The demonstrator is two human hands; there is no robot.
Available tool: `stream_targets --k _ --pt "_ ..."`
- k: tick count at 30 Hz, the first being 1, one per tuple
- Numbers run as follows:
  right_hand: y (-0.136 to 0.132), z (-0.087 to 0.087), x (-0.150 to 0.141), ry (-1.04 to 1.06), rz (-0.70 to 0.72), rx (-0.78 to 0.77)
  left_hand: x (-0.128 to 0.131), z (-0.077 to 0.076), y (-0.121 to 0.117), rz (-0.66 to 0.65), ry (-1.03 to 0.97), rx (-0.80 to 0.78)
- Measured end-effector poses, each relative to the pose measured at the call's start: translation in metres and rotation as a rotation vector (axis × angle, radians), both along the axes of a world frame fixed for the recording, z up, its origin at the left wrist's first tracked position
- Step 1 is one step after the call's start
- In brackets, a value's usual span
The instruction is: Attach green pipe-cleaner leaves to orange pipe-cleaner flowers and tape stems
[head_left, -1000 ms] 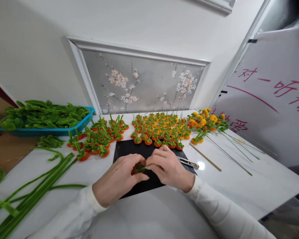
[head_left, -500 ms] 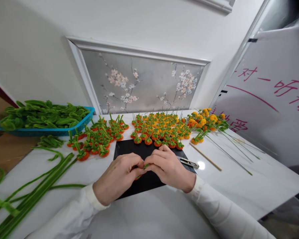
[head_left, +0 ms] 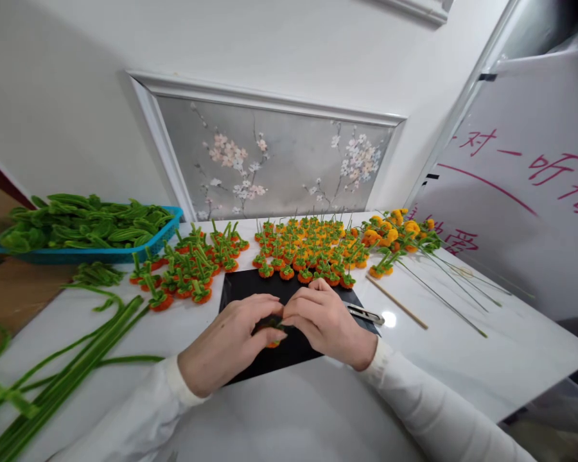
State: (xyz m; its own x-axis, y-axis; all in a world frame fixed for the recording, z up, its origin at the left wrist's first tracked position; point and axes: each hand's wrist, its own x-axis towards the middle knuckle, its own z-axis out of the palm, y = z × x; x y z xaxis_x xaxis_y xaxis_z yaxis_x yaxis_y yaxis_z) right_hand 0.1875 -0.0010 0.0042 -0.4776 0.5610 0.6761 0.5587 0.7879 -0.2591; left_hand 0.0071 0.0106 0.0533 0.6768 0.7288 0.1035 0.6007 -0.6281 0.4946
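Observation:
Above the black mat, my left hand curls its thumb and fingers round a small orange and green pipe-cleaner flower. Most of that flower is hidden behind the fingers. My right hand touches or nearly touches the left fingertips, thumb and index finger pinched together. What lies in that pinch, if anything, cannot be made out. A utility knife rests on the mat's right side, just beyond my right hand. Behind the mat stand rows of orange and yellow pipe-cleaner flower heads, green stems upward.
Green pipe-cleaner leaves fill a blue basket at the back left. Long green pipe cleaners lie on the left. More orange heads stand nearby. To the right are a wooden stick and yellow flowers with long stems.
My left thumb and fingers have spread apart a little, and more of the flower shows between them. My right hand has barely moved.

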Motion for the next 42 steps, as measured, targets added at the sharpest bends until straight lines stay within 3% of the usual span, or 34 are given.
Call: stream_targets --k 4,9,16,25,27,31,35,42 --pt "-0.002 0.000 -0.002 0.044 -0.002 -0.004 0.006 0.003 -0.006 0.149 -0.025 0.022" --pt "-0.003 0.000 -0.003 0.007 -0.002 -0.006 0.006 -0.004 -0.008 0.212 -0.087 -0.026" --pt "-0.001 0.002 0.002 -0.018 0.051 -0.013 0.004 -0.004 -0.007 0.202 -0.226 -0.281" --pt "-0.002 0.007 0.004 -0.007 0.058 -0.007 -0.003 0.004 -0.001 0.112 -0.233 -0.316" --pt "-0.001 0.009 0.004 0.000 0.035 -0.003 -0.006 0.008 0.003 0.106 -0.213 -0.284" --pt "0.000 0.009 0.004 -0.010 -0.016 -0.022 -0.006 0.013 0.003 0.162 -0.094 -0.058" --pt "-0.001 0.008 0.001 -0.015 -0.033 -0.022 0.004 0.006 -0.006 0.187 -0.003 0.085" --pt "-0.001 0.009 0.003 -0.079 0.014 0.011 0.009 -0.003 -0.009 0.284 -0.133 0.038"
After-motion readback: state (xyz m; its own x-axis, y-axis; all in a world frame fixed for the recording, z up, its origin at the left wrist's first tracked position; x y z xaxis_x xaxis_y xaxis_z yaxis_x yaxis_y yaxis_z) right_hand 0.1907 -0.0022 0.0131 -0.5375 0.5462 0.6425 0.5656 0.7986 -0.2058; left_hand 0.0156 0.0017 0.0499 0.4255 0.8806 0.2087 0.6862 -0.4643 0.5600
